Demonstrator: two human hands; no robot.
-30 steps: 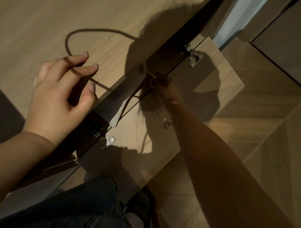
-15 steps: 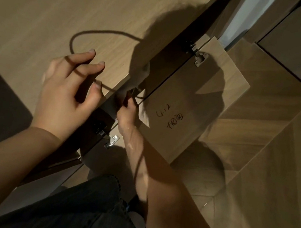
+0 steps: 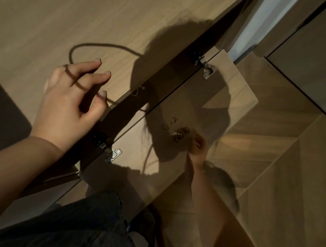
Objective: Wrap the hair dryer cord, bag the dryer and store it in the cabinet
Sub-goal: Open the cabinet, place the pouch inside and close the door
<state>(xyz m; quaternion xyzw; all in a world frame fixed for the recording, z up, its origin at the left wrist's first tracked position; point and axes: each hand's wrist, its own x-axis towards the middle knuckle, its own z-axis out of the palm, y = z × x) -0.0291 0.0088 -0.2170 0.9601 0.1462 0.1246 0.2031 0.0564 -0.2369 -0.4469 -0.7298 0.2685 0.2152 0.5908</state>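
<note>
**Gathering the cord at the open cabinet**

My left hand (image 3: 73,98) rests on the wooden surface (image 3: 37,11) near its front edge, fingers loosely spread and half curled, with the dark cord (image 3: 97,44) draped across the backs of them. It is not a closed grip; the cord lies over the hand, not pinched. From there the cord loops out over the far part of the surface and comes back toward the edge, where it seems to drop into the dark gap of the cabinet (image 3: 163,85).

My right hand (image 3: 197,147) is low, in front of the open cabinet door (image 3: 232,87), which carries handwritten marks. That hand is blurred and in shadow, so I cannot tell whether it is closed on anything or empty. The dryer itself and the bag I cannot make out here.

I judge the wrapping barely begun. To do it well, I should close my left fingers on the cord so the loop stays anchored, then feed even turns with my right, keeping slack off the surface edge and clear of the door hinge (image 3: 206,69), where it could snag. Gentle tension, no sharp kinks.
</note>
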